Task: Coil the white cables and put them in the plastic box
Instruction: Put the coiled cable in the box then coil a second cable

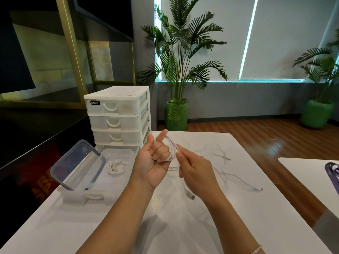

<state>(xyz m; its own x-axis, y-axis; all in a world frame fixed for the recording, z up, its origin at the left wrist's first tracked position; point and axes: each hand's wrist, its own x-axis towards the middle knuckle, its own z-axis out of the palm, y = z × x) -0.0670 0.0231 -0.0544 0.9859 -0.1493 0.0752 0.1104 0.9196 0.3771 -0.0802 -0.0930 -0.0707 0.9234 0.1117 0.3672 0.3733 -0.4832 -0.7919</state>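
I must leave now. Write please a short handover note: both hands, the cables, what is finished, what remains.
Left hand: grips a half-wound white cable.
Right hand: pinches that cable's free run, feeding it.
Done: one coiled cable lies in the open plastic box.
Left: finish this coil, box it, then coil the loose cables on the table.

We record two bare forearms, no sleeve on either up to the lower edge of the view. Left hand (153, 165): no ring, no watch, no band at the wrist that we can see. Right hand (194, 168): no ring visible; below it, far down the forearm, a thin, pale, sparkling metallic bracelet (256, 249), made of small links or stones, we cannot tell which. Fingernails short and unpainted where they show.
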